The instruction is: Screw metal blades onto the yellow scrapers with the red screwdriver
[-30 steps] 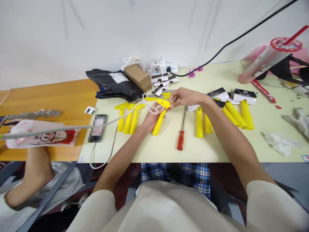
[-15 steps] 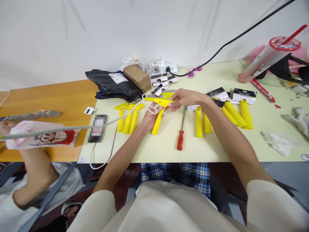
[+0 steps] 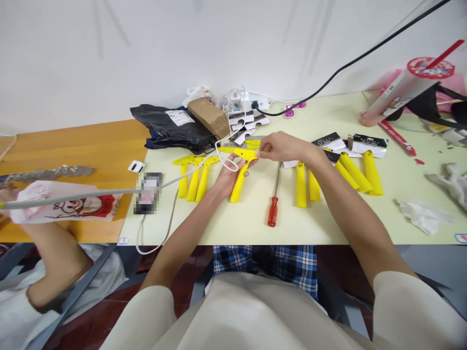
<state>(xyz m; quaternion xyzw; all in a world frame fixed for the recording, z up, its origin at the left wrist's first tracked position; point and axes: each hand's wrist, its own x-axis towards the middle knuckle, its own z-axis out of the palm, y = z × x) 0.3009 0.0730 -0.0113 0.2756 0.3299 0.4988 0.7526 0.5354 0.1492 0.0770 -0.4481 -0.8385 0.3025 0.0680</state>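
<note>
My left hand [image 3: 226, 179] is closed around a yellow T-shaped scraper [image 3: 239, 183], its handle slanting down toward me and its wide head uppermost. My right hand [image 3: 272, 147] is pinched at the right end of that head; whatever its fingertips hold is too small or hidden to make out. Several similar yellow scrapers [image 3: 202, 181] lie just left of my left hand, and another yellow piece lies behind the hands. A screwdriver [image 3: 273, 209] with a red handle rests on the table below my right hand. Several yellow handles [image 3: 301, 187] lie under and beyond my right forearm.
Black-and-white cards [image 3: 369, 145], a black plastic bag [image 3: 171, 127], a cardboard box [image 3: 207, 116] and a power strip [image 3: 239, 103] sit toward the wall. A white cable crosses before my left hand to a phone [image 3: 149, 193]. A tall cup [image 3: 401, 95] stands right; another person's arm [image 3: 58, 248] is left.
My right hand's fingers have drawn together into a tighter pinch at the scraper head's right end. The left hand and scraper have barely moved.
</note>
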